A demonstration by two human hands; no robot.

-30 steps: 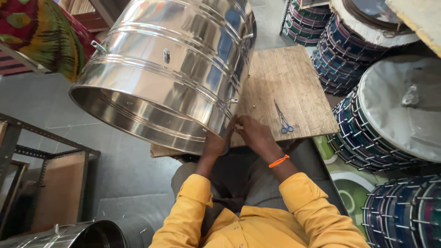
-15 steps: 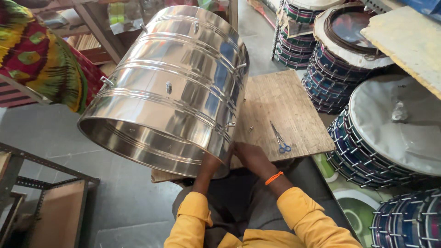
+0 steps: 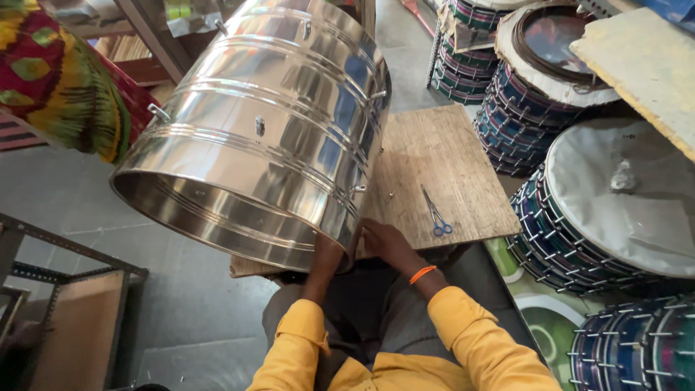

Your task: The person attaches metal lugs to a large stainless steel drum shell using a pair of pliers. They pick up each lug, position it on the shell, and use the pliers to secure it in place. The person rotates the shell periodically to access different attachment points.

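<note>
Both hands grip steel drum shell rim (shell tilted above, on board).

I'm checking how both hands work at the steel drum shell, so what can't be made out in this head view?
- Left hand: fingers hidden behind the steel drum shell rim.
- Right hand: fingertips at the rim; any small part pinched is too small to tell.
- Shell's inside: in shadow.
- Scissors on the wooden board: blades too small to judge.

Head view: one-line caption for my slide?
Both hands, left hand and right hand, grip steel drum shell on wooden board beside scissors.
</note>
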